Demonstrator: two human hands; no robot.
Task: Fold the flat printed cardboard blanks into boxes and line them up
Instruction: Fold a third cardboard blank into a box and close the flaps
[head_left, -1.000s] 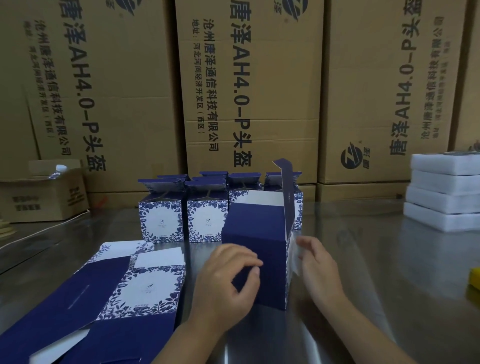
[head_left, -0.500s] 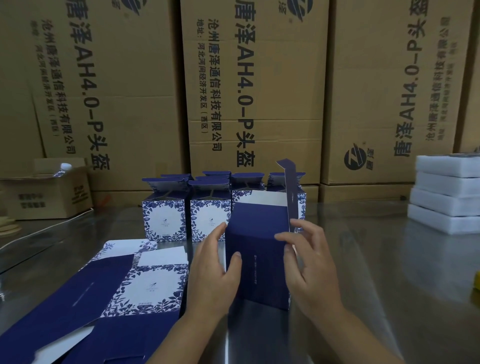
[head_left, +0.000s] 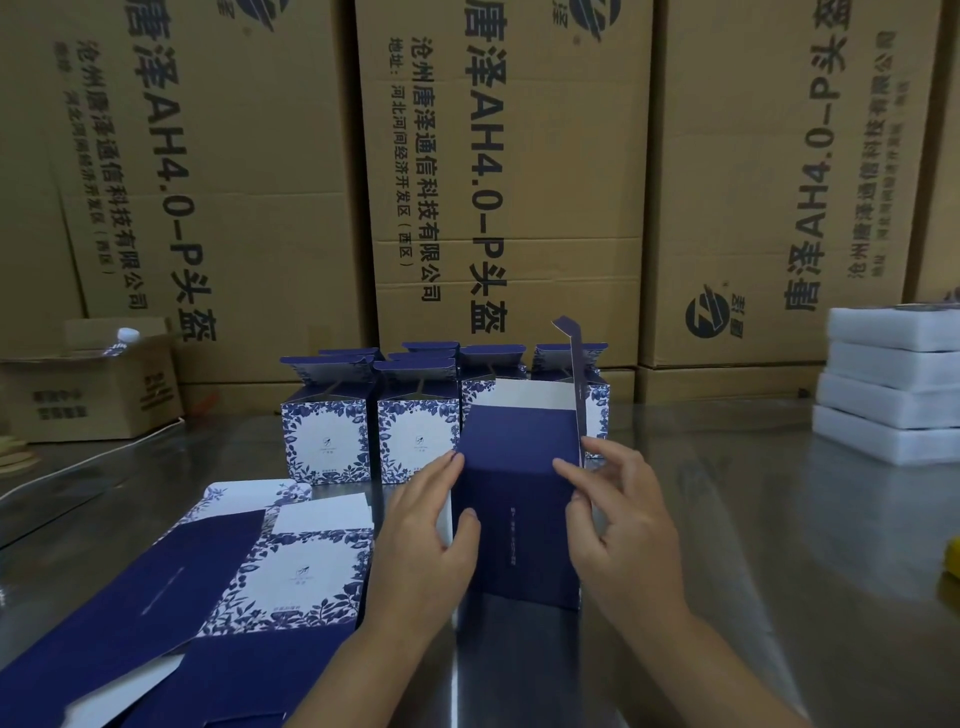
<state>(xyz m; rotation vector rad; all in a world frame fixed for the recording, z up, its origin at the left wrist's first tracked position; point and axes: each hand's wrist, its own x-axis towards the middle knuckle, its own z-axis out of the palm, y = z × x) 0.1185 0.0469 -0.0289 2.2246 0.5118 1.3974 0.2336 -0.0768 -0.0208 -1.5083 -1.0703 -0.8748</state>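
Observation:
A dark blue box (head_left: 519, 499) stands upright on the steel table (head_left: 753, 545), its top open and one lid flap (head_left: 574, 374) sticking straight up. My left hand (head_left: 426, 540) holds its left side, thumb on the front face. My right hand (head_left: 623, 519) holds the right front corner, fingers at the edge under the flap. Behind it stand several folded boxes (head_left: 374, 415) with blue floral print, in rows. Flat printed blanks (head_left: 218, 587) lie in a pile at the lower left.
Big brown cartons (head_left: 498, 182) wall off the back of the table. A small open carton (head_left: 88, 389) sits at the far left. White foam slabs (head_left: 893, 384) are stacked at the right. Something yellow (head_left: 953, 564) shows at the right edge.
My left hand has gone from the box's lower front to its left side. My right hand rose from low on the right side to the right front corner. The box stays upright.

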